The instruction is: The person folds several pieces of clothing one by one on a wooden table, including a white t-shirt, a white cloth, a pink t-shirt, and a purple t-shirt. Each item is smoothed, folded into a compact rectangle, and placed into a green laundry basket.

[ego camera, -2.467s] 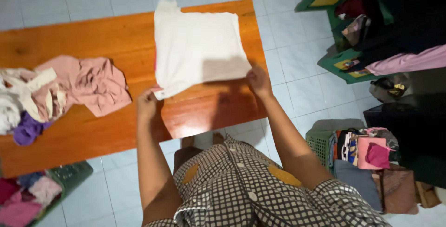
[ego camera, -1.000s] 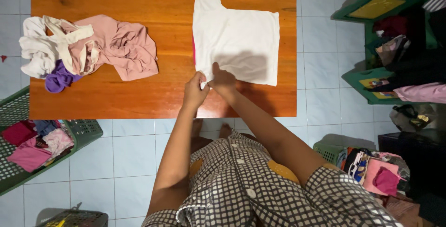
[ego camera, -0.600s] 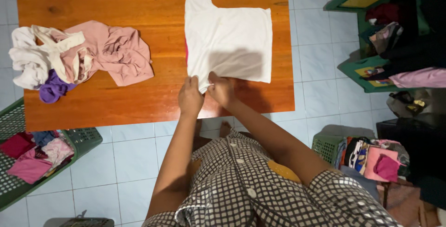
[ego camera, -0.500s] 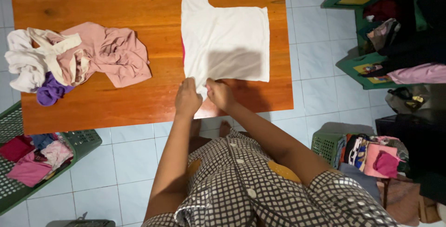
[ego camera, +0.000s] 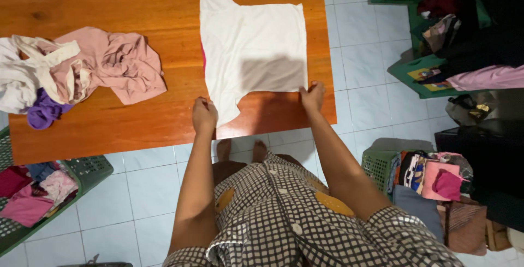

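Both hands, left [ego camera: 204, 115] & right [ego camera: 313, 93], pinch white shirt's [ego camera: 252, 48] near corners on table [ego camera: 136, 119].

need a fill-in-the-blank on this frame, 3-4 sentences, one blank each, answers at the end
1. The white shirt lies spread flat on the ___ wooden table.
2. The left hand and right hand both grip the shirt's ___ edge.
3. The crumpled pink garment lies to the ___ of the white shirt.
4. The green basket of clothes stands on the ___ floor.

Missing words: orange; near; left; tiled
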